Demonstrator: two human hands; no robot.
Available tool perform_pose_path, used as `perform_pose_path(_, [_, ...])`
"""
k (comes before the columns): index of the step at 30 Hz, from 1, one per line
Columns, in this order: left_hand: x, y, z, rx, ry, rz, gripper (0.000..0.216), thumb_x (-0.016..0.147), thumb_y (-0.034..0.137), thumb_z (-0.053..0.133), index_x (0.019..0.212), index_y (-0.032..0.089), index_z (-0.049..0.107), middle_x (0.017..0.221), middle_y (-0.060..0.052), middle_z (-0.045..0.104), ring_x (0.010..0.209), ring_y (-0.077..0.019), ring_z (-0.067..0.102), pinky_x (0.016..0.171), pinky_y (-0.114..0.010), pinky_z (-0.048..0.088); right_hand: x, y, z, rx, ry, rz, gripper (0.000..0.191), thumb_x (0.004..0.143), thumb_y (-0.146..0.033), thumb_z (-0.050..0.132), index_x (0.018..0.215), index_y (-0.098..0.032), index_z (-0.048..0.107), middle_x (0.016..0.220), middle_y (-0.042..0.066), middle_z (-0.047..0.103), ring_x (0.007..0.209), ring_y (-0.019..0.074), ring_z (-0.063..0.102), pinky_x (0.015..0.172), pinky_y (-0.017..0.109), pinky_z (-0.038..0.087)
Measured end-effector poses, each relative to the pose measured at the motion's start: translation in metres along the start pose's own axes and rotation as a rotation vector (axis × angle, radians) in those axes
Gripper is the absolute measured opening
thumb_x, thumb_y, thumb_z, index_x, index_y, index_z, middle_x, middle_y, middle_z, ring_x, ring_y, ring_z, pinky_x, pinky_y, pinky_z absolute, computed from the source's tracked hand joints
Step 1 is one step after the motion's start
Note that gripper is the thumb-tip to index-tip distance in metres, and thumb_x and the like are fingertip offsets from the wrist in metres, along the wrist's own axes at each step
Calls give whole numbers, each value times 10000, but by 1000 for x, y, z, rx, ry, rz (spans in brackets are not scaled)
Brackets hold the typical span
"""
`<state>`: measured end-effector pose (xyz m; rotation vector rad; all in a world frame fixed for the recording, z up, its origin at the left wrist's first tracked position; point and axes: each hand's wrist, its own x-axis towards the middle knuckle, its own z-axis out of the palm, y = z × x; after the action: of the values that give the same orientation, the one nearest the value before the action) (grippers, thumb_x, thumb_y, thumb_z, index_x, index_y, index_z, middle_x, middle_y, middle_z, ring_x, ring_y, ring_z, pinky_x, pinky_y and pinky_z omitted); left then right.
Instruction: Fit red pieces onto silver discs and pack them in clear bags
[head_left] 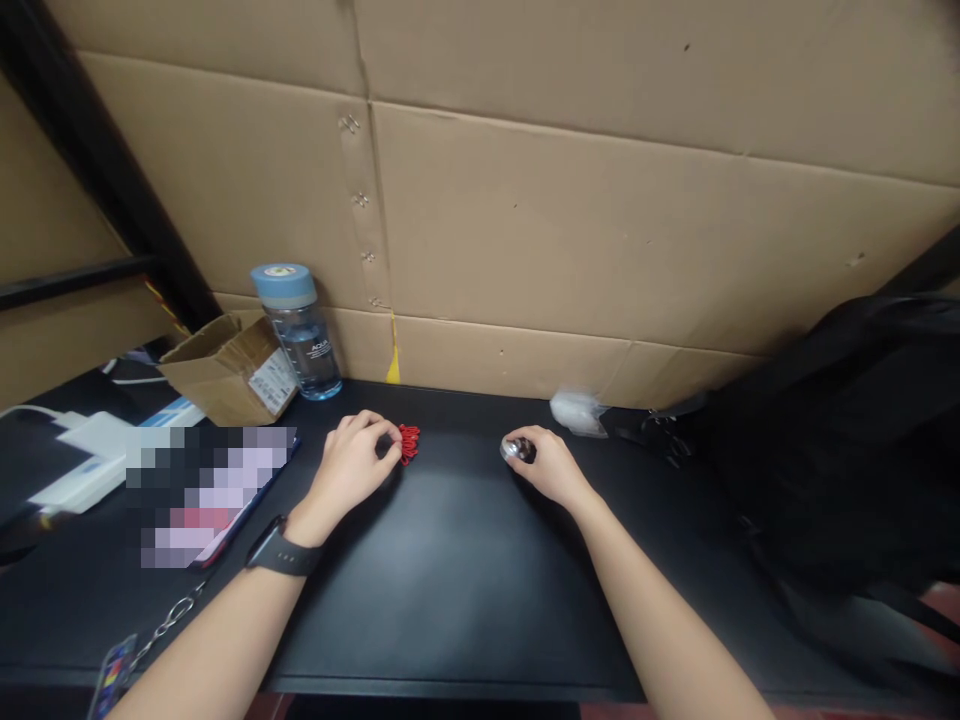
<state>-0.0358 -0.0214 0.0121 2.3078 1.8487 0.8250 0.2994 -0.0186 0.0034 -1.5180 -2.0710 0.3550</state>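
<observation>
On the black desk [420,570], my left hand [356,455] is closed in a pinch, thumb and index fingertips at a small cluster of red looped pieces [409,443]. They look like paper clips or coiled cord; I cannot tell which. A black watch [281,550] is on that wrist. To the right, my right hand [551,465] has its thumb and fingers around a small round shiny object [516,449], silvery and clear at the rim with something dark behind it. Its exact kind is hidden by the fingers. Bare desk lies between the hands.
Behind the desk rises a cardboard wall [510,220]. At left stand a water bottle [304,340], an opened cardboard box [225,370], a power strip [82,480] and a blurred-out phone-like item [225,495]. A clear plastic bag [577,412] and black backpack [847,440] are at right.
</observation>
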Motion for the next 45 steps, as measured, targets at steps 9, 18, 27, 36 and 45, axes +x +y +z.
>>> perform_pose_path(9, [0,11,-3,-313,113,170,160,925,305,566,946,230,706,1050,-44,625,993,-218,618,909,-359,473,1,4,1,-1,-20,7,369,757,-160,730,1105,-271,672,1082,35,703,984,214,654,903,350,505])
perform_pose_path(18, [-5,24,-5,-378,89,273,119,917,205,570,930,217,688,1040,-53,623,973,-210,609,896,-354,485,2,9,2,5,-33,52,597,742,-239,754,1297,-268,535,1051,39,718,977,221,657,908,368,504])
perform_pose_path(27, [-7,28,-11,-412,120,269,122,925,190,562,936,215,681,1042,-57,611,972,-205,612,893,-344,486,4,0,2,26,11,62,473,683,-250,736,1125,-275,568,917,-8,719,829,205,680,762,298,498])
perform_pose_path(36, [-5,26,-9,-422,116,256,129,924,208,560,946,215,687,1040,-54,608,953,-199,620,897,-337,494,1,-8,1,-25,56,126,533,616,-246,761,1104,-299,556,878,-23,732,762,201,681,695,278,457])
perform_pose_path(45, [-5,25,-8,-417,107,264,132,935,225,551,949,215,682,1036,-55,605,954,-196,617,888,-328,490,3,-5,-3,83,80,118,462,625,-249,749,1050,-289,572,900,-17,738,778,200,688,733,296,508])
